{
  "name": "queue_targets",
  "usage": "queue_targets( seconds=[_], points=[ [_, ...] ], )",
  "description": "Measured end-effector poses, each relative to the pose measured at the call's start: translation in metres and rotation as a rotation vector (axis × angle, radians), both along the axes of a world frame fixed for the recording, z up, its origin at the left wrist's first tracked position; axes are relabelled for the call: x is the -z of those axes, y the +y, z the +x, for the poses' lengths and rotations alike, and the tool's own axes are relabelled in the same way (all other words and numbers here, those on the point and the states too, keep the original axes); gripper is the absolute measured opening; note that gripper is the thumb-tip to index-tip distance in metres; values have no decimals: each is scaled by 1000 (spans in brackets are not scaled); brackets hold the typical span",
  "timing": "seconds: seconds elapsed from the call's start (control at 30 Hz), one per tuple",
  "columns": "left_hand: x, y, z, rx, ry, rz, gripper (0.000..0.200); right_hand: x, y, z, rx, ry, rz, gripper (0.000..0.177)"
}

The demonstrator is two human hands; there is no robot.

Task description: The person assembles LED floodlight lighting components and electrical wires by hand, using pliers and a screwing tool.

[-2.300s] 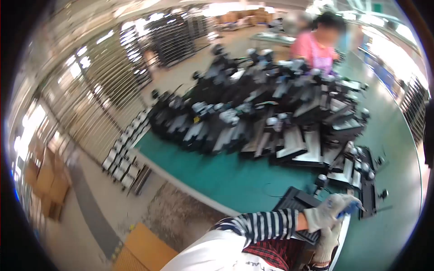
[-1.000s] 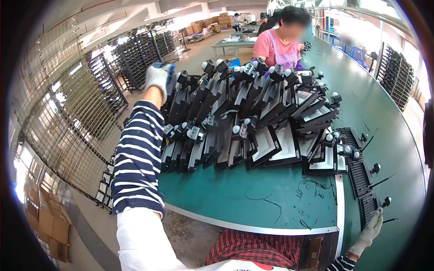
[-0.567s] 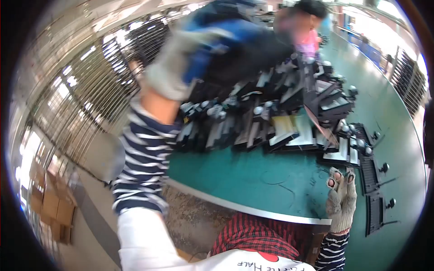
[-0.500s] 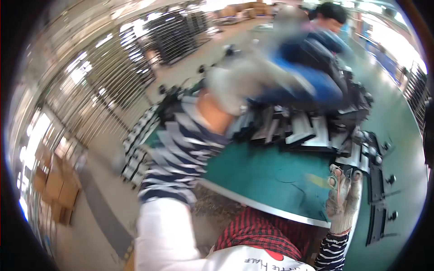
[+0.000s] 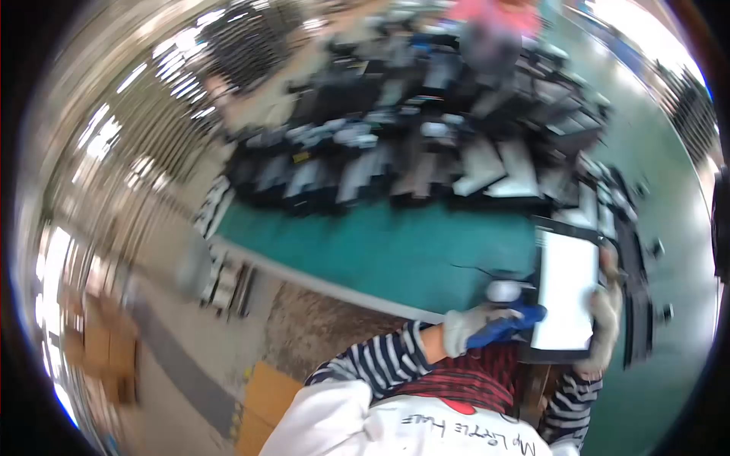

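Green table spans the frame's middle. At lower right my left hand and right hand grasp the panel by its long edges; its long axis runs up the frame, white face toward me, back hidden. Blur smears the heap; a co-worker is cut off above.

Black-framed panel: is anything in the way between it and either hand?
Nothing visible stands in the way: the left hand is at the left edge of the panel, the right hand at its right edge.
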State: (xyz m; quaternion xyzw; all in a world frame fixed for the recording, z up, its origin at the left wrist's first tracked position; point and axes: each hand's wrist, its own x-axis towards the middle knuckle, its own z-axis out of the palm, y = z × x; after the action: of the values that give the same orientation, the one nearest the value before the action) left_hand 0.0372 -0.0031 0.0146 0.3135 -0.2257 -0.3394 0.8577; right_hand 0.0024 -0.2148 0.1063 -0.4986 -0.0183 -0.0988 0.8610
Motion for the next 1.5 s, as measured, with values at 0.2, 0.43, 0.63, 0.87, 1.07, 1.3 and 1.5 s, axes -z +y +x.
queue_targets(
  seconds=[0.2, 0.43, 0.63, 0.87, 1.07, 1.3, 1.5],
  points=[
    [81, 13, -10, 264, 491, 50, 60, 14, -63, -4, 349, 471, -628, 47],
    [79, 6, -17, 127, 927, -435, 66, 66, -30, -48, 525, 327, -709, 37],
    [67, 14, -18, -65, 419, 314, 64, 90, -28, -39, 603, 321, -810, 37],
    [62, 0, -10, -84, 325, 451, 62, 93, -30, -25, 554, 320, -874, 37],
    [61, -4, -10, -88, 287, 519, 60, 94, -32, -21, 549, 273, -883, 39],
    [57, 6, -9, -84, 241, 575, 58, 71, -27, -3, 571, 242, -901, 39],
    [55, 1, -9, -41, 186, 627, 56, 58, -18, 20, 677, 164, -774, 36]
  ],
)
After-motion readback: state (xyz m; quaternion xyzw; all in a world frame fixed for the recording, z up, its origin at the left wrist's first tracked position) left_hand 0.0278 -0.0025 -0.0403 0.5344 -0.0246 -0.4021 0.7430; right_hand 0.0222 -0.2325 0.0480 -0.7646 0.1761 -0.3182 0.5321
